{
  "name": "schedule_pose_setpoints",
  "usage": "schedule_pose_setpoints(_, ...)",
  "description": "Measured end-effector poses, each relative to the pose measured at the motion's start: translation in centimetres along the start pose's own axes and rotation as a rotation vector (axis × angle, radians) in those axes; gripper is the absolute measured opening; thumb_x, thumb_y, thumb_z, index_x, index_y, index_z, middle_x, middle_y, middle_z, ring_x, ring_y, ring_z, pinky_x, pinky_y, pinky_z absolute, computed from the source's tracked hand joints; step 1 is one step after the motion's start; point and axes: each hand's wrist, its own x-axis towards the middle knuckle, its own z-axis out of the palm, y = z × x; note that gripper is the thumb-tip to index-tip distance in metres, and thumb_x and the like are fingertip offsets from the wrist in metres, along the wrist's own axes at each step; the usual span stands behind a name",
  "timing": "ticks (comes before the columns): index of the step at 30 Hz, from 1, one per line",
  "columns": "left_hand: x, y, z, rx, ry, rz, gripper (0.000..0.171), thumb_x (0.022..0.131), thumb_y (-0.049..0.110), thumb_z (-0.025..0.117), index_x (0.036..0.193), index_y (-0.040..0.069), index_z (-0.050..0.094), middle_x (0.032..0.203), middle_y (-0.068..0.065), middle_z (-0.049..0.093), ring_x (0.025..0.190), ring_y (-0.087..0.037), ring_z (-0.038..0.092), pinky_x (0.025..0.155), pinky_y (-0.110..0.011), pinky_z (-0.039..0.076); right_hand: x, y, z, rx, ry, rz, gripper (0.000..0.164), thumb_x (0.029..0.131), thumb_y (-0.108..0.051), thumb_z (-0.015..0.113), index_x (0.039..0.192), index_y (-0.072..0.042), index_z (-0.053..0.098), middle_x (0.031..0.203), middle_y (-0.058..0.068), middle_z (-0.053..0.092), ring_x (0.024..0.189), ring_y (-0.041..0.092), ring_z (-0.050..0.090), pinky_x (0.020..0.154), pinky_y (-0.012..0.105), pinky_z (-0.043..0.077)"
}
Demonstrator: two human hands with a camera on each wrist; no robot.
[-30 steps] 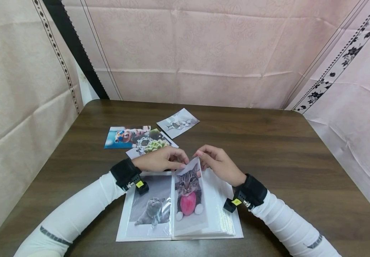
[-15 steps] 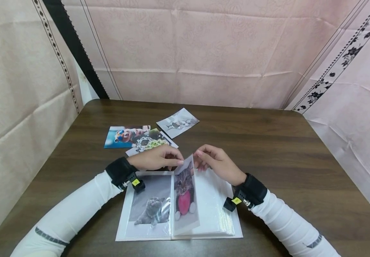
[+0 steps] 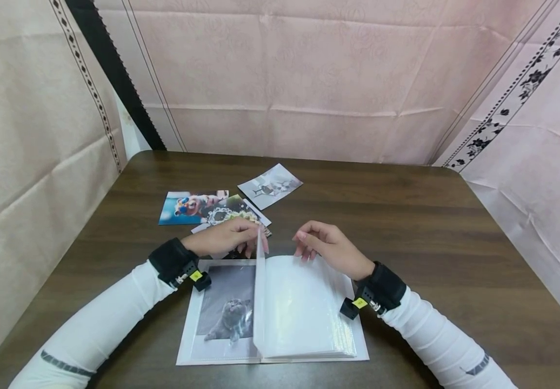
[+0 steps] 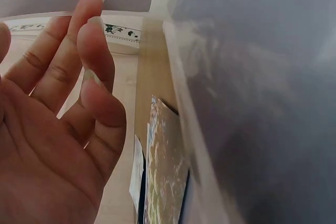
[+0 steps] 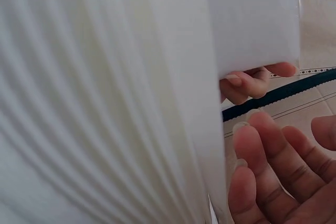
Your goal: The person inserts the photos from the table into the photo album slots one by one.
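A white photo album (image 3: 309,302) lies spread on the table in the head view. My left hand (image 3: 226,236) pinches the top edge of one album page (image 3: 259,297), which stands nearly upright at the spine. In the right wrist view, left fingertips show at that page's edge. On the left-hand side lies a page with a grey cat photo (image 3: 231,302); the raised page partly covers it. To the right are blank glossy sleeves. My right hand (image 3: 326,246), fingers loosely curled and holding nothing, hovers at the top edge of these sleeves.
Loose photos lie behind the album: a blue one with a pig in sunglasses (image 3: 182,210), one with a succulent (image 3: 236,208), and a pale grey one (image 3: 270,186). My left hand overlaps the succulent photo. Patterned cloth (image 3: 328,81) hangs around the brown table (image 3: 416,227).
My left hand has moved left with the page, swinging it up from the right stack to upright, so its tabby cat photo is hidden in the head view. My right hand has barely moved.
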Motion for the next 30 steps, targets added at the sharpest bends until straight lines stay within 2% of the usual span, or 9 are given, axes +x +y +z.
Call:
schedule_pose_setpoints(2,-0.1,-0.1,-0.2,-0.001,0.004,-0.002,0.049,0.113,0.031,0.033,0.109,0.005,0.074,0.104,-0.01,0.066,0.083,-0.042,0.058,0.069,-0.03,0.05,0.0,0.1,0.0,-0.005,-0.001,0.001,0.024,0.105,-0.009,0.054,0.117,0.01,0.061,0.093,0.021,0.072,0.08,0.028,0.066,0.074,0.027,0.057)
schedule_pose_setpoints(5,-0.3,-0.4,-0.4,-0.013,-0.001,-0.008,0.056,0.112,0.037,0.029,0.109,0.005,0.074,0.108,-0.01,0.066,0.089,-0.034,0.058,0.072,-0.031,0.051,0.0,0.1,-0.1,-0.007,-0.002,0.003,0.023,0.104,-0.011,0.055,0.116,0.009,0.062,0.092,0.02,0.071,0.08,0.028,0.066,0.074,0.026,0.057)
schedule_pose_setpoints(8,-0.7,-0.4,-0.6,-0.048,-0.017,-0.022,0.065,0.111,0.045,0.024,0.11,0.003,0.073,0.112,-0.013,0.068,0.097,-0.026,0.062,0.08,-0.03,0.055,0.0,0.1,0.0,-0.009,-0.008,0.005,0.023,0.104,-0.012,0.056,0.115,0.008,0.062,0.091,0.019,0.071,0.08,0.028,0.066,0.075,0.026,0.057)
schedule_pose_setpoints(11,-1.2,-0.5,-0.8,-0.075,-0.027,-0.053,0.072,0.111,0.049,0.019,0.112,0.0,0.071,0.114,-0.014,0.068,0.103,-0.025,0.065,0.089,-0.033,0.056,0.0,0.0,0.1,-0.012,-0.014,0.009,0.023,0.104,-0.012,0.057,0.115,0.008,0.062,0.091,0.019,0.071,0.08,0.028,0.066,0.075,0.026,0.057)
schedule_pose_setpoints(15,-1.8,-0.6,-1.2,-0.027,-0.027,-0.076,0.08,0.109,0.054,0.012,0.113,0.003,0.073,0.115,-0.011,0.071,0.106,-0.025,0.065,0.097,-0.041,0.052,0.0,0.0,0.0,-0.027,-0.012,0.011,0.022,0.103,-0.011,0.058,0.114,0.007,0.063,0.091,0.018,0.071,0.08,0.028,0.066,0.075,0.026,0.057)
schedule_pose_setpoints(20,-2.5,-0.9,-1.9,0.041,-0.052,-0.054,0.08,0.109,0.051,0.006,0.111,0.011,0.076,0.118,-0.009,0.072,0.111,-0.023,0.064,0.105,-0.05,0.044,0.1,0.1,-0.1,-0.046,-0.016,0.016,0.022,0.103,-0.012,0.059,0.114,0.007,0.064,0.091,0.017,0.072,0.08,0.028,0.066,0.075,0.026,0.057)
schedule_pose_setpoints(24,-2.7,-0.9,-2.2,0.124,-0.072,-0.039,0.057,0.112,0.04,0.027,0.11,0.014,0.077,0.114,-0.005,0.073,0.104,-0.022,0.063,0.099,-0.046,0.048,0.2,0.2,-0.2,-0.042,-0.023,0.024,0.023,0.103,-0.013,0.059,0.113,0.007,0.064,0.092,0.017,0.071,0.08,0.027,0.065,0.076,0.025,0.057)
schedule_pose_setpoints(27,-2.5,-0.7,-2.0,0.226,-0.075,-0.052,0.033,0.108,0.035,0.049,0.108,0.019,0.077,0.105,0.003,0.073,0.097,-0.018,0.062,0.089,-0.036,0.052,0.1,0.3,-0.3,-0.047,-0.03,0.029,0.022,0.103,-0.013,0.059,0.113,0.007,0.064,0.092,0.017,0.072,0.081,0.027,0.065,0.076,0.025,0.057)
schedule_pose_setpoints(30,-2.4,-0.3,-1.7,0.322,-0.073,-0.072,0.019,0.101,0.036,0.062,0.106,0.025,0.077,0.094,0.007,0.071,0.089,-0.014,0.061,0.079,-0.028,0.051,0.1,0.3,-0.4,-0.062,-0.041,0.031,0.023,0.103,-0.014,0.06,0.113,0.006,0.065,0.092,0.016,0.072,0.082,0.027,0.065,0.077,0.025,0.056)
